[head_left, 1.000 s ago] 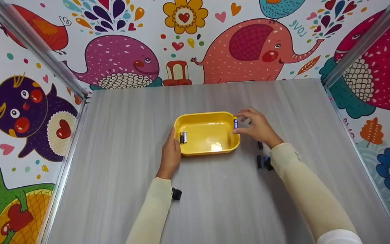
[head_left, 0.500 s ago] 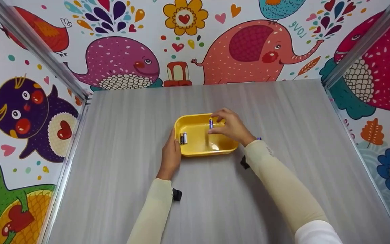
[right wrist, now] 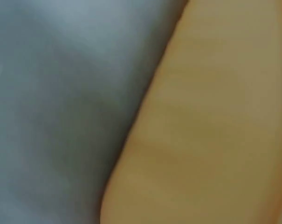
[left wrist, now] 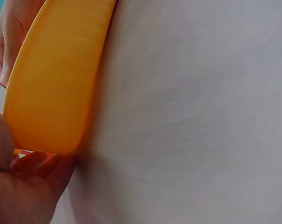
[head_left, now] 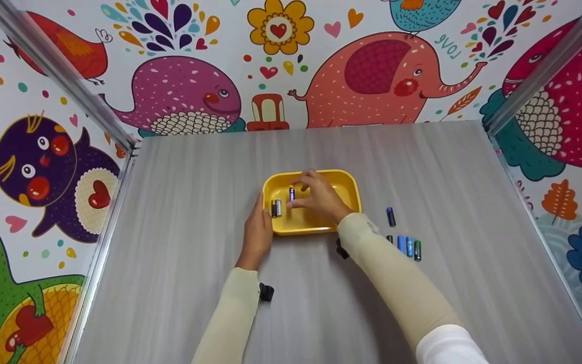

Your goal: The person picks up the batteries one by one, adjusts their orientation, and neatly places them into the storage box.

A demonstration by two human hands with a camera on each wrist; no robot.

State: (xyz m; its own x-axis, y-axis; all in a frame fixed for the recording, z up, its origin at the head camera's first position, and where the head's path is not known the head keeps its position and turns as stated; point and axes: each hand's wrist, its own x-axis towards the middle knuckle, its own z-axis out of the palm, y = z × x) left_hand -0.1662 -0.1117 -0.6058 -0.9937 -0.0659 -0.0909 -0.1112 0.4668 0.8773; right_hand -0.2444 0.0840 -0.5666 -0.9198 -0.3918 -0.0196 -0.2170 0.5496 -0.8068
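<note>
A yellow tray (head_left: 316, 229) rests on the table, its outer wall also filling much of both wrist views. My left hand (head_left: 257, 229) holds its left end; in the left wrist view the thumb lies by the rim and the fingers bend around the end wall. Over the tray's inside, my right hand (head_left: 317, 196) pinches a purple battery (head_left: 292, 194) upright between thumb and fingers. Just left of that, a black battery (head_left: 274, 209) and a white battery (head_left: 278, 208) lie side by side on the tray floor. The right wrist view shows no fingers.
Right of the tray, a dark blue battery (head_left: 390, 216) lies by itself. Closer to me is a row with a blue battery (head_left: 401, 244), a light blue one, a green battery (head_left: 417, 250) and a dark one partly behind the sleeve. Printed walls (head_left: 185, 96) bound the table.
My right hand has carried the purple battery from the tray's right rim leftward, over to the two batteries inside. The loose batteries at right have come into view. My left hand stays at the tray.
</note>
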